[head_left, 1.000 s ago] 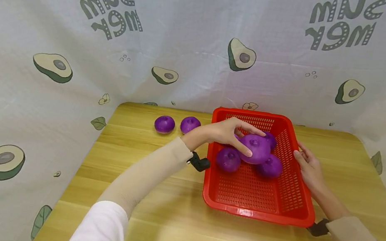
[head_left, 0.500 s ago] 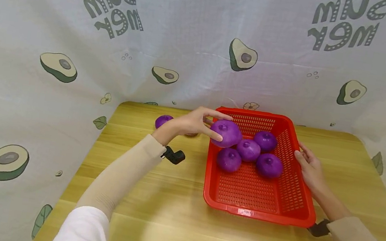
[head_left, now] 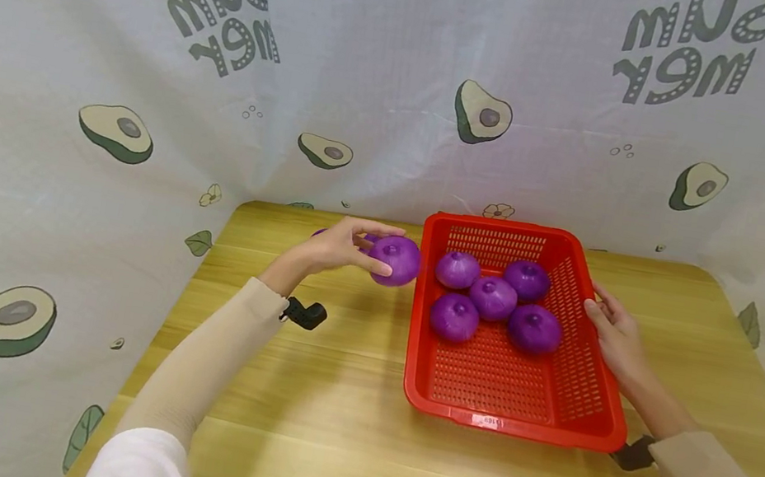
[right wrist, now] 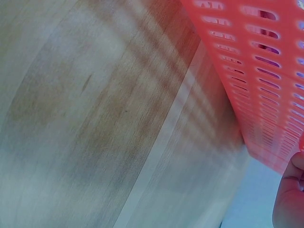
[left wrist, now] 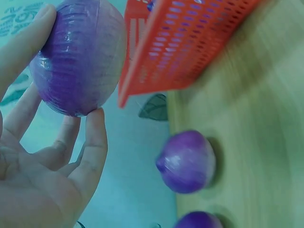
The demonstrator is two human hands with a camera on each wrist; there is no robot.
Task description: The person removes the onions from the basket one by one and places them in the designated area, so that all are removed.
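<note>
My left hand [head_left: 339, 247] pinches a purple onion [head_left: 397, 262] between thumb and fingertips, just left of the red plastic basket [head_left: 408, 343]. In the left wrist view this onion [left wrist: 78, 57] shows close up, darker on one side and paler on the other. Several purple onions, one of them at the centre [head_left: 492, 298], sit in the back half of the basket. On the basket's right rim rests my right hand [head_left: 613, 335], thumb over the edge and fingers along the outer wall. The right wrist view shows only part of that hand [right wrist: 289, 202] beside the slotted wall.
Two more onions stand on the wooden table [head_left: 322, 429] behind the left hand, mostly hidden in the head view. The left wrist view shows one whole onion [left wrist: 187, 161] and part of another [left wrist: 199, 221]. A printed avocado curtain [head_left: 380, 63] hangs behind the table.
My left hand has carried the onion leftward, from over the basket's middle across its left rim to outside it. The right hand and basket have stayed put.
</note>
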